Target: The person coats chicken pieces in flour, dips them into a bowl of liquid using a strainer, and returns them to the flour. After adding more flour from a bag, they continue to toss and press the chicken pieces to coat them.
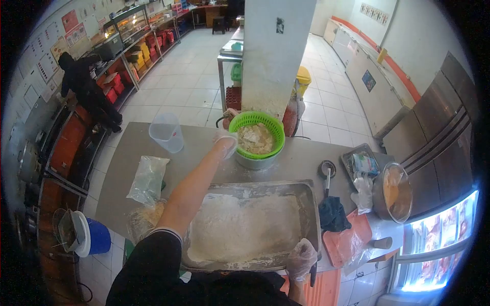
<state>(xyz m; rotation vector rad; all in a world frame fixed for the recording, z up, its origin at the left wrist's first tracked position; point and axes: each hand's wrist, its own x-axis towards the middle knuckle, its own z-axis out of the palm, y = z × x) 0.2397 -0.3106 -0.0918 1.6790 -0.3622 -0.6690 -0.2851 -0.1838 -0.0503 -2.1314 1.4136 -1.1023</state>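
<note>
My left hand (226, 143), in a clear plastic glove, is closed at the left rim of a green basket (282, 133). Pale, floury pieces (256, 138) lie in the basket, which rests on a round metal pot (256, 163). Near the right front corner of a large metal tray (312, 204) is my right hand (301, 259), also gloved; its fingers look bent at the tray's edge, but what they hold, if anything, cannot be made out. White flour (240, 227) covers much of the tray's bottom.
A clear jug (167, 133) and a plastic bag (147, 178) are at the left. On the right are a dark cloth (333, 214), a metal bowl (393, 193), a pink tray (349, 233) and a cup (382, 243). A pillar (275, 61) rises behind the table. Another person (87, 89) stands far left.
</note>
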